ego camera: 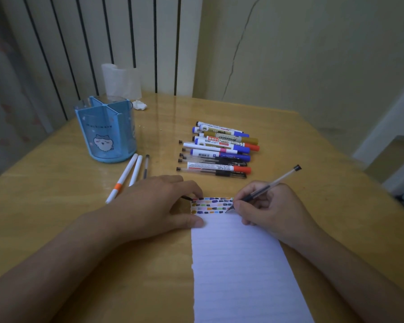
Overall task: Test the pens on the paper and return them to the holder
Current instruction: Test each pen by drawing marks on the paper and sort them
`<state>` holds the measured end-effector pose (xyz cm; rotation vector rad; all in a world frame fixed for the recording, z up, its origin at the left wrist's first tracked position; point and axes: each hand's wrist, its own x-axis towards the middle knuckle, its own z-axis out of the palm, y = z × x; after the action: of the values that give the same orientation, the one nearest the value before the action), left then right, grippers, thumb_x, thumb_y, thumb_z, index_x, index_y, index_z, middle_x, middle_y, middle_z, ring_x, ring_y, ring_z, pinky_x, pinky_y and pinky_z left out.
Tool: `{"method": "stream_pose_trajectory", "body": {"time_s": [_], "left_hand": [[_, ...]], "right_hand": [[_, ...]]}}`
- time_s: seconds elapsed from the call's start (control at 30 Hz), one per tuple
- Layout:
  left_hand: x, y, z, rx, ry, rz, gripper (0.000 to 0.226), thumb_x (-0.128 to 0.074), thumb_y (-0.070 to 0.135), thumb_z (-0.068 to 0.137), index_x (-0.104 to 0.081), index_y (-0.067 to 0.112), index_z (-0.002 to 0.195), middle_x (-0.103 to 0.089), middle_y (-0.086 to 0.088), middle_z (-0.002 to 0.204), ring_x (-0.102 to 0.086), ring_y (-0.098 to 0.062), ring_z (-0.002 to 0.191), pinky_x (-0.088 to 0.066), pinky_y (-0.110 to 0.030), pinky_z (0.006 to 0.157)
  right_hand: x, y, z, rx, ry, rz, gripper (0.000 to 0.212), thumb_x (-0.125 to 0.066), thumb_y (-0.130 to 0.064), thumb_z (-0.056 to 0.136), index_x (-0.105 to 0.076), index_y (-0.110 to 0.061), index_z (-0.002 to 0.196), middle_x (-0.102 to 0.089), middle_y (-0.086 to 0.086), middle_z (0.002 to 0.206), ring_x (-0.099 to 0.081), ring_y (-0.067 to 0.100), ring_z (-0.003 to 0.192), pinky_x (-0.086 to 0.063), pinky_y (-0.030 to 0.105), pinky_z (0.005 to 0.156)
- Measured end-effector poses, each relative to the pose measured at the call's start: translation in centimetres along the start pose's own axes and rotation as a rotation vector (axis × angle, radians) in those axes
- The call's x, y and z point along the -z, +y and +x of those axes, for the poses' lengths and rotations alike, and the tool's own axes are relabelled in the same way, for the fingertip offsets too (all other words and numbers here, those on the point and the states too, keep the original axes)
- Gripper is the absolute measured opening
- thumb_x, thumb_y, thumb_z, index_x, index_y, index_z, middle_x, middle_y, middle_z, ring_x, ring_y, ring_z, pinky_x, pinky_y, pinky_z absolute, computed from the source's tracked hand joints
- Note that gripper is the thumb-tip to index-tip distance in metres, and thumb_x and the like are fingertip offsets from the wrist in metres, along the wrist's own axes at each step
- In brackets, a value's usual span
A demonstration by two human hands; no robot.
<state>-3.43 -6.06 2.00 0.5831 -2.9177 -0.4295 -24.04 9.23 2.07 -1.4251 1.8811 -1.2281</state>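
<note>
Leftmost, holder [106, 134] upright on worktop [56, 206], compartments apparently empty. Just beside its base, three loose pens [126, 176] lying parallel, lower ends near or under the left wrist. Left hand [154, 206] spread flat, fingers straight, pressing the top-left corner of paper [238, 264]; a dark tip shows beneath its fingers, source unclear. Centre, rows of colour marks [211, 205] across the paper's top edge. Behind, pile of markers and pens [219, 149] stacked side by side, none returned. Right hand [266, 210] pinching a clear gel pen [264, 189], tip on the paper at the right end of the marks.

Risks, as judged: sheet sliding under the stroke if left pressure eases; fresh ink smearing under the right palm; left forearm sweeping the loose pens off; tested and untested pens getting mixed.
</note>
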Motion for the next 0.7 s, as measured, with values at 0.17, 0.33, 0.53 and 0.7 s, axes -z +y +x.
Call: {"method": "stream_pose_trajectory", "body": {"time_s": [0.17, 0.33, 0.53, 0.7], "left_hand": [[-0.09, -0.12, 0.09, -0.002, 0.0, -0.007, 0.057, -0.049, 0.079, 0.078, -0.045, 0.051, 0.128, -0.056, 0.022, 0.118, -0.051, 0.003, 0.107, -0.05, -0.029, 0.087], [-0.08, -0.1, 0.1, 0.005, -0.007, 0.005, 0.056, -0.049, 0.078, 0.079, -0.043, 0.051, 0.128, -0.055, 0.022, 0.117, -0.05, 0.004, 0.104, -0.049, -0.026, 0.085], [0.02, 0.03, 0.1, 0.004, -0.011, 0.007, 0.057, -0.049, 0.078, 0.079, -0.044, 0.05, 0.129, -0.055, 0.023, 0.118, -0.049, 0.004, 0.106, -0.049, -0.027, 0.087], [0.01, -0.01, 0.07, 0.002, -0.01, 0.005, 0.057, -0.049, 0.078, 0.079, -0.044, 0.05, 0.129, -0.056, 0.022, 0.118, -0.05, 0.003, 0.106, -0.049, -0.027, 0.087]], "right_hand": [[-0.07, -0.13, -0.02, 0.002, -0.006, -0.005, 0.017, -0.072, -0.003, 0.087, -0.072, -0.016, 0.077, -0.07, 0.006, 0.063, -0.066, 0.017, 0.057, -0.054, 0.028, 0.057], [-0.05, -0.32, -0.05, -0.001, -0.017, -0.022, 0.017, -0.071, -0.002, 0.087, -0.073, -0.016, 0.077, -0.07, 0.006, 0.064, -0.066, 0.016, 0.058, -0.056, 0.034, 0.061], [0.1, -0.4, -0.01, 0.0, -0.004, -0.068, 0.015, -0.071, -0.005, 0.087, -0.072, -0.016, 0.077, -0.071, 0.003, 0.063, -0.067, 0.014, 0.058, -0.055, 0.028, 0.059], [0.01, -0.44, -0.16, 0.017, -0.018, -0.066, 0.015, -0.072, -0.005, 0.087, -0.072, -0.016, 0.078, -0.07, 0.004, 0.064, -0.067, 0.015, 0.059, -0.058, 0.033, 0.061]]}}
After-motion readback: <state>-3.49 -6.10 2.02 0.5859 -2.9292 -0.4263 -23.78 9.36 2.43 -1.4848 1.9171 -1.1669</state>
